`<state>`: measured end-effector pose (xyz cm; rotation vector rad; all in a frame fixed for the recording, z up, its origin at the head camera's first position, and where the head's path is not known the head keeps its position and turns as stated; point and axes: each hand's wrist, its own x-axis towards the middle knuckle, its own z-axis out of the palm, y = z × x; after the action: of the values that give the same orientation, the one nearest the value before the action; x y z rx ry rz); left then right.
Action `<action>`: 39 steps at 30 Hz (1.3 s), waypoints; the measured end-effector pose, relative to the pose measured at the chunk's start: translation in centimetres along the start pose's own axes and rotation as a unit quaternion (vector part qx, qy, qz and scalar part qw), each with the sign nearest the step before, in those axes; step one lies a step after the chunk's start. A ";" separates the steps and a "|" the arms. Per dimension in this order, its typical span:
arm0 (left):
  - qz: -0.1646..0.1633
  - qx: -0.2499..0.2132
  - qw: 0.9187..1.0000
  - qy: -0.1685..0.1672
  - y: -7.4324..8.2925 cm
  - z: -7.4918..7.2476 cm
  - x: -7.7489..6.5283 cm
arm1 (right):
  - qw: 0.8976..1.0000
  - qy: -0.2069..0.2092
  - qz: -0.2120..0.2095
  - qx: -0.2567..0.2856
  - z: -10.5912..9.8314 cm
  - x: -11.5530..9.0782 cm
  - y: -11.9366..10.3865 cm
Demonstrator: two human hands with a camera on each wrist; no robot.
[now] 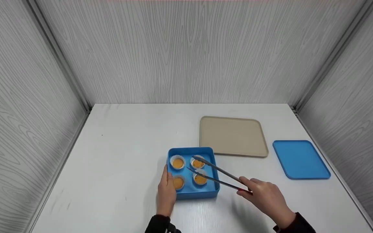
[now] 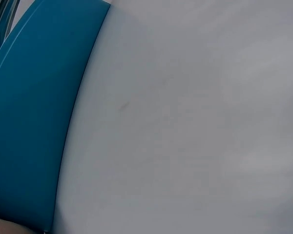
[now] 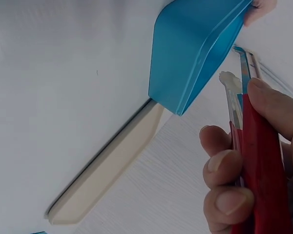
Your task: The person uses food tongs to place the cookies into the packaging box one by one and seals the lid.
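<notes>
In the head view, a blue square box (image 1: pixel 193 195) holds several small white cups with round orange-yellow fillings, one cup (image 1: pixel 178 162) at its far left. My left hand (image 1: pixel 166 194) lies along the box's left side with straight fingers against the wall. My right hand (image 1: pixel 265 197) grips a pair of tongs (image 1: pixel 222 171) with red handles, well shown in the right wrist view. Spread apart, the tongs' metal arms reach over the box, their tips above the two right-hand cups. The left wrist view shows mostly the box's outer wall (image 2: pixel 44 107).
A beige tray (image 1: pixel 233 136) lies behind the box to the right. Farther right sits a flat blue tray (image 1: pixel 301 159), near the right wall panel. Grey wood-grain panels (image 1: pixel 186 51) enclose the white table (image 1: pixel 108 181) at the back and both sides.
</notes>
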<state>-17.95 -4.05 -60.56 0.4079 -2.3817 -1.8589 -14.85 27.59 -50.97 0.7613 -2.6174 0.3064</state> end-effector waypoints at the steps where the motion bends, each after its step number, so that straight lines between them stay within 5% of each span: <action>1: 0.000 0.000 1.000 -0.001 0.0 0.0 0.0 | 1.000 0.005 0.001 -0.003 0.0 0.0 0.1; 19: -0.009 0.016 1.000 -0.002 -0.1 -0.3 0.0 | 0.995 0.066 0.070 -0.003 -0.2 -1.4 2.3; 39: -0.014 0.017 1.000 0.001 -0.1 -0.4 0.1 | 0.986 -0.012 0.165 0.006 0.4 -3.6 4.9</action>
<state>-17.93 -4.50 -60.53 0.4492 -2.4218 -1.8305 -14.89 33.17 -53.29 0.3325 -2.7624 0.4066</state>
